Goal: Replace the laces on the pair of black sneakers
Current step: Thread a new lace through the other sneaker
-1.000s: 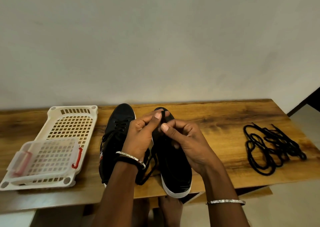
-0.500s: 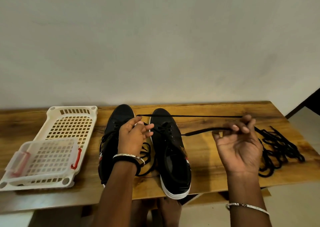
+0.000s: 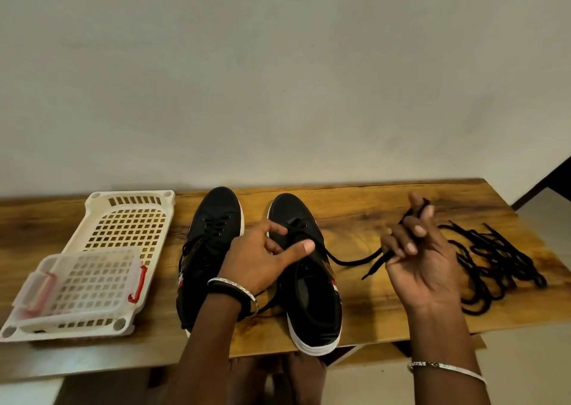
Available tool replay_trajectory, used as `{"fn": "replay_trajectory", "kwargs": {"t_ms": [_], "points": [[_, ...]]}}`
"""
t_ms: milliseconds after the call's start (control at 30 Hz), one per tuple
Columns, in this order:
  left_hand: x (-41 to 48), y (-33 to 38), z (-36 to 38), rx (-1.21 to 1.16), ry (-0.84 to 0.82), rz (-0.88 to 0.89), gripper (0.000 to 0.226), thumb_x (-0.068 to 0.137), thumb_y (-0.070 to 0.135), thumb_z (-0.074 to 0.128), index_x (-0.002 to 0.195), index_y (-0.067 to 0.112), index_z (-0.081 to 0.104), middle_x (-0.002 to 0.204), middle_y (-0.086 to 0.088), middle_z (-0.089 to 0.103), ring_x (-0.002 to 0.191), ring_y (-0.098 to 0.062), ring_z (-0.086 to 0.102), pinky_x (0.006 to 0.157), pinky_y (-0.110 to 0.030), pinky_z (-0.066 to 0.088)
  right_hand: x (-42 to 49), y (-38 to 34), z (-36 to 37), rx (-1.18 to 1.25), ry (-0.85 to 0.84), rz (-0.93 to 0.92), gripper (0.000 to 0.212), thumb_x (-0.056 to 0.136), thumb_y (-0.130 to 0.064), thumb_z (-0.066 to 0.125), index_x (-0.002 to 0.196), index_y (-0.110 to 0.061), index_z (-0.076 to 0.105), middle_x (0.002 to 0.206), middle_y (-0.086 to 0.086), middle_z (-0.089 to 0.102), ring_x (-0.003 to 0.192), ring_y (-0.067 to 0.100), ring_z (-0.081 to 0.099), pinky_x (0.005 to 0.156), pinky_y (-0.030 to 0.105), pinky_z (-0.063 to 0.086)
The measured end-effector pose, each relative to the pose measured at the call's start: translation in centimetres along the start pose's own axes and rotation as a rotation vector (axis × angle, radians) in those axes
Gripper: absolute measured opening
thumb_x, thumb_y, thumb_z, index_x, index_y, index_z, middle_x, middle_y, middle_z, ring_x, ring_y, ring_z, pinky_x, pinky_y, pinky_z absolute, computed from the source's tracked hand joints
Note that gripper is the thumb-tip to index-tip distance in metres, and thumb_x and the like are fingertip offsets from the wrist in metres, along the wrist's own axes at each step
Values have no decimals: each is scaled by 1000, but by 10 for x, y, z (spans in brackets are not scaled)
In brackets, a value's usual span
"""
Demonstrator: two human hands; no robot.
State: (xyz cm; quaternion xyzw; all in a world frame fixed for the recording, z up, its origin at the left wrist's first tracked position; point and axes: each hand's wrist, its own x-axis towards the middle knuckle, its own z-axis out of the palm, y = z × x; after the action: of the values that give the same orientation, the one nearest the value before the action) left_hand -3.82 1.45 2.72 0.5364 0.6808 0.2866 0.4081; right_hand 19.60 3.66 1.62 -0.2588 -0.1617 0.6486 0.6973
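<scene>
Two black sneakers with white soles stand side by side on the wooden table, toes towards the wall. The left sneaker is laced. My left hand hovers over the right sneaker, its fingers pinching the lace at the eyelets. A black lace runs from that sneaker to my right hand, which is palm up with curled fingers holding the lace; its tip hangs just below the fingers.
A pile of loose black laces lies on the table behind my right hand. A white perforated plastic tray sits at the left with a small clear box with red clips on it. The wall runs right behind the table.
My right hand has come back in towards the shoe, so the lace that was stretched taut now hangs slack. My left hand has shifted right onto the right sneaker's eyelets.
</scene>
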Motion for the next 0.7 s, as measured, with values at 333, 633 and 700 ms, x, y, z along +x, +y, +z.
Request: {"fn": "replay_trajectory", "kwargs": {"t_ms": [333,633,700], "points": [[2,-6,-10,389,153,44,23,96,20,54,83,34,67,84,10,67,71,-11,65,65,-30,53,-5,14,13,-312,-89,119,34,100,-33,53,110,-7,73,50,-8,28,39,3,20,42,22,15],[0,16,-2,6,-1,638,59,84,-3,64,128,36,61,131,20,57,130,-5,47,107,-22,34,-13,36,31,-695,-414,369,33,92,-35,61,86,-4,74,46,-2,32,36,6,20,42,23,14],[-2,19,-2,-105,-109,623,48,89,-7,60,121,28,69,122,15,66,130,-6,50,110,-28,37,-15,36,32,-737,-451,398,35,87,-39,66,78,-6,72,44,-1,32,35,7,20,42,24,12]]}}
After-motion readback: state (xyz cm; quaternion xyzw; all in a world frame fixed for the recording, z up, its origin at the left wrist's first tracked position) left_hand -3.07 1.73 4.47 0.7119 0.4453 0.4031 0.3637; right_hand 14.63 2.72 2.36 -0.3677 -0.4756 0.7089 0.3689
